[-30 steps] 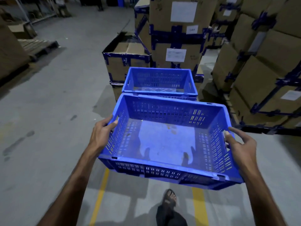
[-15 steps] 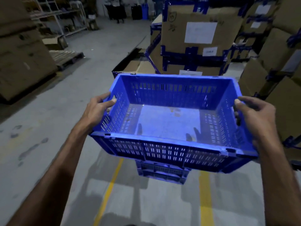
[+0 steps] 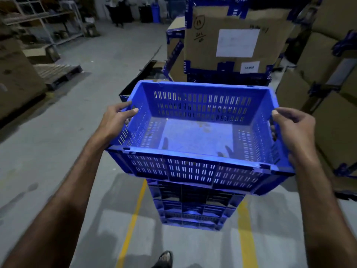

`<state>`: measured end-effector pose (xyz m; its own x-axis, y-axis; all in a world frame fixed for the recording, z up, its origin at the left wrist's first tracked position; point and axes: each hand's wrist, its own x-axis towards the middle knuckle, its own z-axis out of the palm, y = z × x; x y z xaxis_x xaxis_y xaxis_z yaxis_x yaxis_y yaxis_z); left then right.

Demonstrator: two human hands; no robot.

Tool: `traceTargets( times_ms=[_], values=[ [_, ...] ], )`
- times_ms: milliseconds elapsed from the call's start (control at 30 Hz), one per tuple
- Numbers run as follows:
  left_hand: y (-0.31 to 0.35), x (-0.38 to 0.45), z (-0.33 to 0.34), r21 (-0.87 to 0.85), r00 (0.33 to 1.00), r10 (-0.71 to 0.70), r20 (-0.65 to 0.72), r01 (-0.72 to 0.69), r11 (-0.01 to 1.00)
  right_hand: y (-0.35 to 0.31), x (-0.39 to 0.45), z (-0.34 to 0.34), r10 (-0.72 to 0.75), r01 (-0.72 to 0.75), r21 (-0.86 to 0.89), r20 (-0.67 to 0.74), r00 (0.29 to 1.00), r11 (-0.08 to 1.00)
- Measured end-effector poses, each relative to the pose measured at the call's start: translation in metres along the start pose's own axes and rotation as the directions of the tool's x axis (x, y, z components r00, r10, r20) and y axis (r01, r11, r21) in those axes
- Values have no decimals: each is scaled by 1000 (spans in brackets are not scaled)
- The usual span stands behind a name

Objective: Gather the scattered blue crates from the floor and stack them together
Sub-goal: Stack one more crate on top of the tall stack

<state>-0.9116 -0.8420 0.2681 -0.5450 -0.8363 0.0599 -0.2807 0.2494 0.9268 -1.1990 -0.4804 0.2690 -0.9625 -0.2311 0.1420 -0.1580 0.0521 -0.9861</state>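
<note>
Blue slotted plastic crate (image 3: 195,132) held up over the stack of blue crates (image 3: 193,207), one hand on each end.

The stack shows only its near wall under the carried crate, so whether they touch is hard to tell. Left hand (image 3: 114,120) grips the left rim, thumb curled inside; right hand (image 3: 293,128) grips the right rim, its fingers reaching in through the handle slot. The crate holds nothing but faint stains on its floor. Beyond it, a tall brown cardboard box with blue tape (image 3: 231,39) carries a blurred white sheet and a small label (image 3: 249,67) reading "LS-BLP". A sandalled foot (image 3: 164,259) is cut off at the near edge.
</note>
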Motion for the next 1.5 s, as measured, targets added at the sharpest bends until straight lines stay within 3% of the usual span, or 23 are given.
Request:
traceTargets(
  times_ms=[367,600,933,1033,1133,1200,1300,1400,1500],
  values=[
    [-29,106,19,-11,986,54,158,-53,999,6,7,44,34,-50,-122,-130,991,991],
    [-47,146,34,20,973,80,217,-87,996,17,14,58,61,-81,-107,-181,982,991],
    [-58,165,38,52,964,12,266,-27,998,22,31,63,62,-78,-116,-134,989,990],
    [-51,153,32,80,962,46,268,-70,994,23,35,59,80,-86,-75,-88,993,993],
    [-54,133,21,54,963,147,226,-163,985,25,35,51,102,-103,-46,-17,995,994],
    [-68,113,15,-41,977,198,82,-195,980,31,30,41,96,-96,4,19,995,995],
    [-109,76,16,-130,983,152,-102,-165,978,57,17,22,35,-34,26,-34,999,999],
    [-137,38,26,-161,984,97,-150,-121,979,94,-12,7,68,-55,98,-137,988,994],
    [-170,12,37,-93,988,105,-112,-115,989,135,-50,2,130,-108,130,-175,976,986]
  ],
)
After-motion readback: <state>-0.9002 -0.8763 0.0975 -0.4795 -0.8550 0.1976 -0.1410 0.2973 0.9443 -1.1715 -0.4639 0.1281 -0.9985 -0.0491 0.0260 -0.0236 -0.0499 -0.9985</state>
